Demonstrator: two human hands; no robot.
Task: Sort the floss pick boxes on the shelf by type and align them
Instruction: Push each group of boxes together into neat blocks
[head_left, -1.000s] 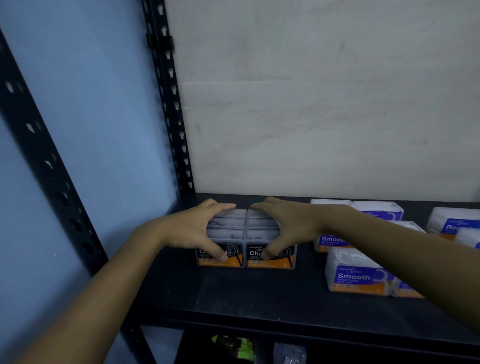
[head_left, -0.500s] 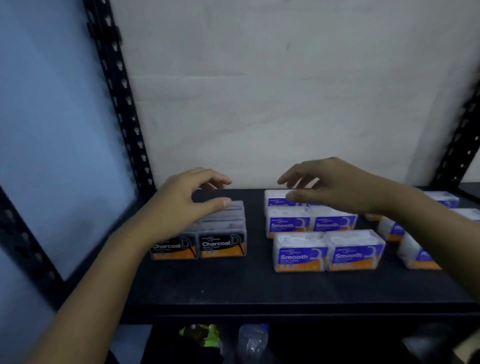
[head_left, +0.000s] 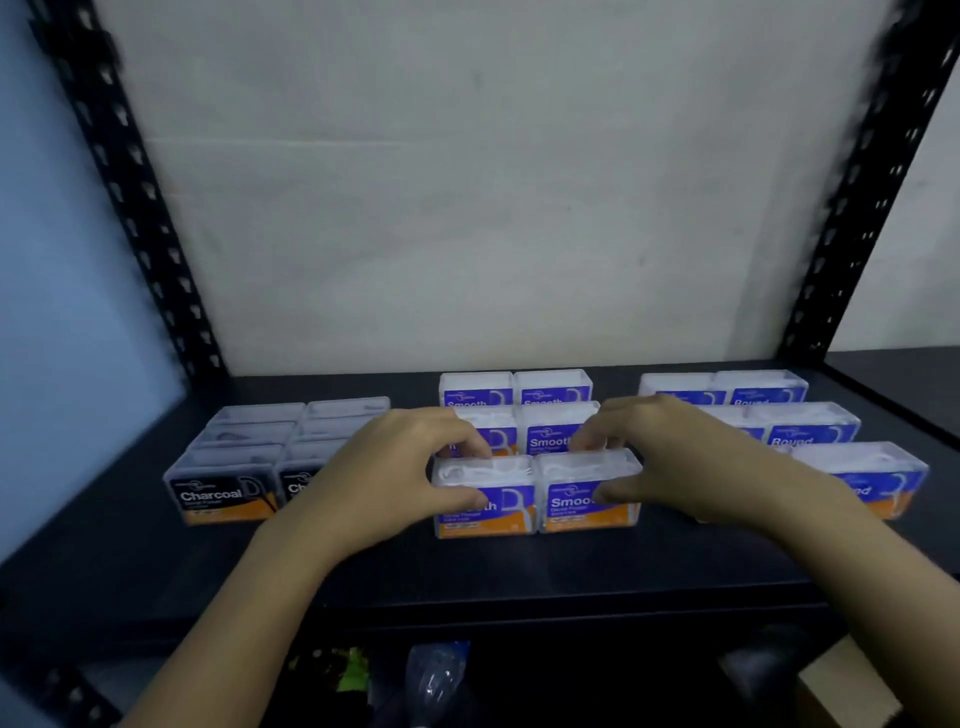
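A black shelf (head_left: 519, 571) holds three blocks of floss pick boxes: Charcoal boxes (head_left: 244, 452) at left, Smooth boxes (head_left: 553, 431) in the middle, Round boxes (head_left: 810, 431) at right. Your left hand (head_left: 384, 478) grips the front-left Smooth box (head_left: 493, 480), thumb on its label and fingers behind it. Your right hand (head_left: 696, 462) grips the front-right Smooth box (head_left: 584, 473) the same way. The two boxes touch.

White back panel (head_left: 467, 208) between black perforated uprights (head_left: 140, 208) — below, clear plastic bottle (head_left: 434, 680), green item (head_left: 353, 670).
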